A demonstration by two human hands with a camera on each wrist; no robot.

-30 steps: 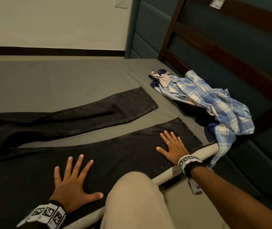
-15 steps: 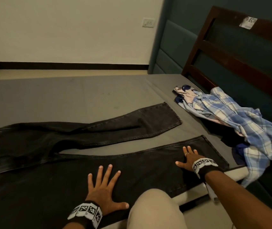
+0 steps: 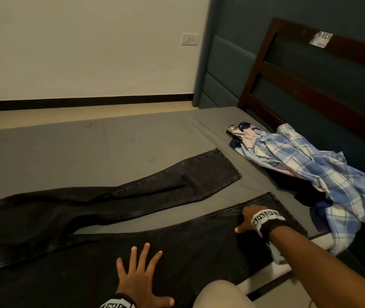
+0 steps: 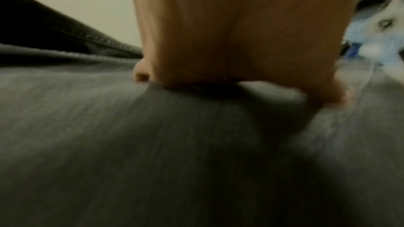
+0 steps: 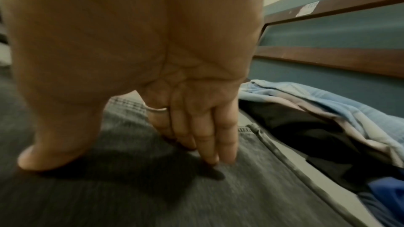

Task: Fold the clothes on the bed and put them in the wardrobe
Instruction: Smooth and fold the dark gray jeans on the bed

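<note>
Black jeans (image 3: 177, 245) lie spread on the grey bed (image 3: 88, 147), legs apart and pointing towards the headboard. My left hand (image 3: 139, 270) lies flat on the near leg with its fingers spread. In the left wrist view, the left hand (image 4: 229, 40) presses into the denim (image 4: 153, 144). My right hand (image 3: 247, 218) is close to the near leg's hem. The right wrist view shows the right hand (image 5: 174, 110) with its palm raised, and its straight fingers (image 5: 227, 144) and thumb touching the jeans (image 5: 251, 187).
A rumpled pile with a blue plaid shirt (image 3: 323, 174) and dark garments lies by the wooden headboard (image 3: 310, 90), just right of the jeans' hems. My knee in beige trousers (image 3: 219, 294) leans at the bed's near edge. The wardrobe is out of view.
The view has tilted up and left. My right hand's palm has lifted from flat, leaving its fingertips and thumb on the denim near the hem. My left hand stays flat on the leg.
</note>
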